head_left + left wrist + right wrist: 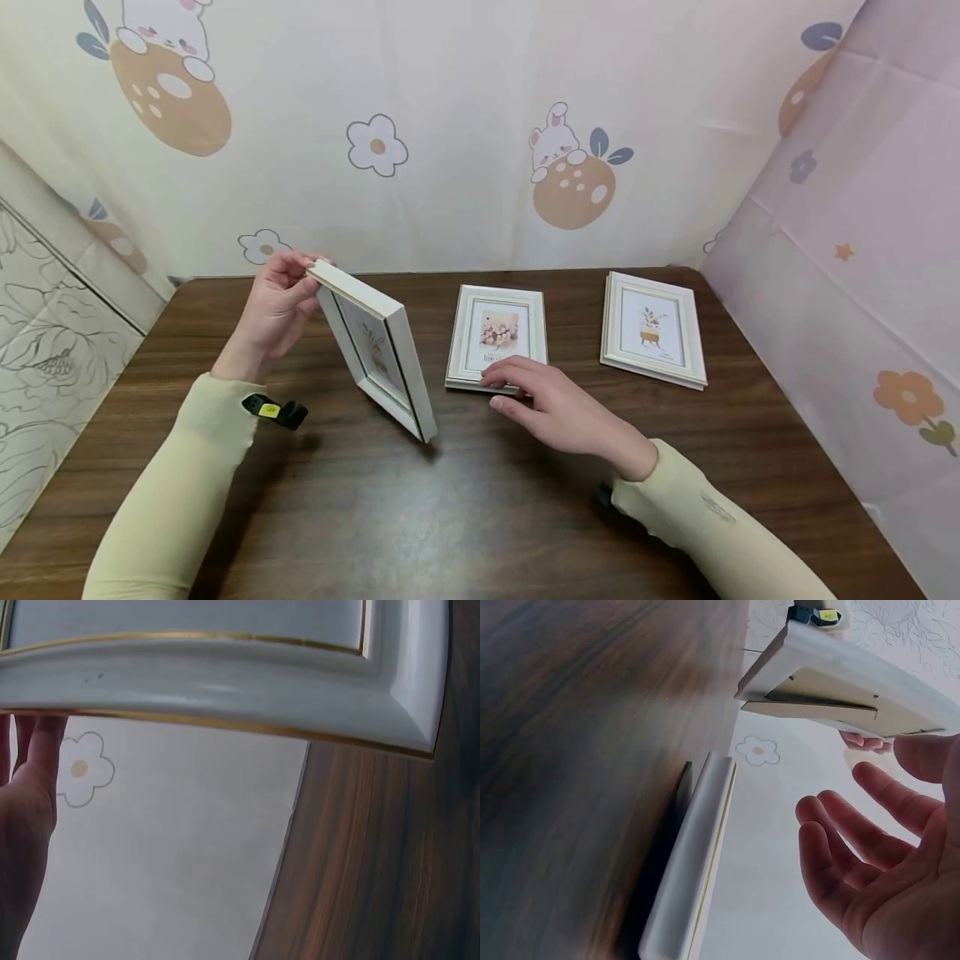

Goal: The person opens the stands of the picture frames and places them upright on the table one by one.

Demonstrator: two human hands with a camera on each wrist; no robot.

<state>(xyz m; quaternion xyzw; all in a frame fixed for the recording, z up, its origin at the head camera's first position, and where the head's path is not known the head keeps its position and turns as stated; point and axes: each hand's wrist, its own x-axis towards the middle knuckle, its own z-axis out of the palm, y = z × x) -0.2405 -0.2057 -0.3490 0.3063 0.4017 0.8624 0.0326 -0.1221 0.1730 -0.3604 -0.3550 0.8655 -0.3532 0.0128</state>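
My left hand [273,312] grips a white picture frame [417,367] with gold trim by its upper corner, thumb on the near side. The frame stands tilted up on edge; whether its lower corner touches the table I cannot tell. In the right wrist view its beige back [829,694] shows, with a support leg slightly swung out. My right hand [562,408] hovers palm down, fingers relaxed and holding nothing. It is at the near edge of a second white frame [461,333], which lies face up with a flower print. In the left wrist view the held frame's moulding [225,679] fills the top.
A third white frame [652,372] with a plant-pot print lies face up at the right of the brown wooden table [360,517]. Patterned white curtains [450,75] hang behind the table and along both sides.
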